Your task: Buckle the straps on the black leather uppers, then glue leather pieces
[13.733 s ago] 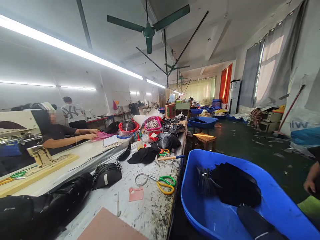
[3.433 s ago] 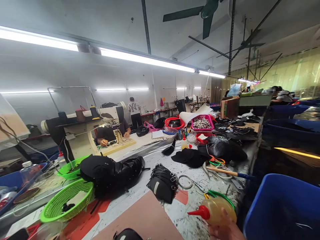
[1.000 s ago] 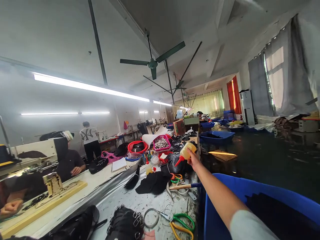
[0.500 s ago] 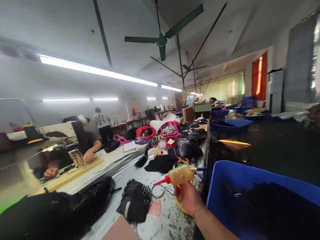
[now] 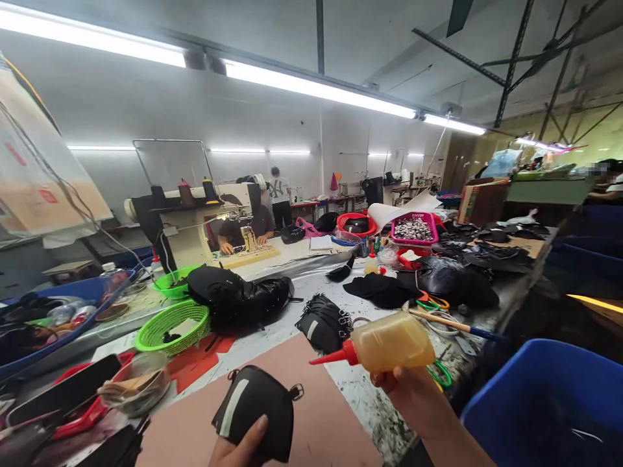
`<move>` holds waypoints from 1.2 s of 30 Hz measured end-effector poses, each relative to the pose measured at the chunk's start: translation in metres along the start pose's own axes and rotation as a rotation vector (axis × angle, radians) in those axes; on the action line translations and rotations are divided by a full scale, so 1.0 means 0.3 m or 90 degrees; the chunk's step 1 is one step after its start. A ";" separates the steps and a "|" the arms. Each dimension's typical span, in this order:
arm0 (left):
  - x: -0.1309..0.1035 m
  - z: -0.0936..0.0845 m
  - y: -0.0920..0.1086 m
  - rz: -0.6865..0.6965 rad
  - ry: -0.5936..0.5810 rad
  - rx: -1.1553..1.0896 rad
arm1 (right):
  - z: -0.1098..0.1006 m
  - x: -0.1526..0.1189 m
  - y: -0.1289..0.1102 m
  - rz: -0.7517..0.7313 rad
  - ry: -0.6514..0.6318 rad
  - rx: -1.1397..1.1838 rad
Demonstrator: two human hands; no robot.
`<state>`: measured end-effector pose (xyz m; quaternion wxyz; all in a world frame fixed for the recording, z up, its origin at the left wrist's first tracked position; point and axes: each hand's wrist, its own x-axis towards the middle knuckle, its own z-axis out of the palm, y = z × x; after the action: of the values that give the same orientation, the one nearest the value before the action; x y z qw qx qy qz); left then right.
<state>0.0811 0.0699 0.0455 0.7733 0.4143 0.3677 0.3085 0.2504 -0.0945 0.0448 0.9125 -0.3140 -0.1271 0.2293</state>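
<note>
My left hand (image 5: 241,447) is closed on a black fabric piece (image 5: 265,405) with a pale grey stripe and a small metal buckle at its upper right edge. It is held over a pinkish board (image 5: 321,421). In my right hand (image 5: 413,395) is a squeeze bottle (image 5: 394,340) of amber liquid, tipped sideways, its red nozzle pointing left. The nozzle tip is apart from the fabric piece. Just beyond the bottle lies a stack of similar black pieces (image 5: 321,324) with metal rings.
Green baskets (image 5: 170,327) and a dark bundle (image 5: 238,295) are on the left. A wooden-handled tool (image 5: 457,323) lies behind the bottle. A blue tub (image 5: 530,389) stands at the right. Across the table, a co-worker (image 5: 265,224) sits at a sewing machine (image 5: 195,220).
The view has swung left and down. My left hand has come into view with the black fabric piece. The bottle is still in my right hand and appears closer.
</note>
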 end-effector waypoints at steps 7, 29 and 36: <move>-0.057 0.012 0.017 0.024 -0.058 0.001 | 0.014 -0.009 0.025 0.050 -0.055 -0.012; -0.090 0.034 0.026 -0.004 -0.071 -0.052 | -0.002 -0.033 0.062 0.088 -0.016 0.011; -0.087 0.019 0.022 0.000 -0.101 -0.050 | 0.008 -0.019 0.054 -0.057 -0.038 -0.161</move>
<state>0.0705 0.0502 0.0616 0.8157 0.4066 0.2930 0.2889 0.2391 -0.0848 0.0358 0.8707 -0.4139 -0.1960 0.1796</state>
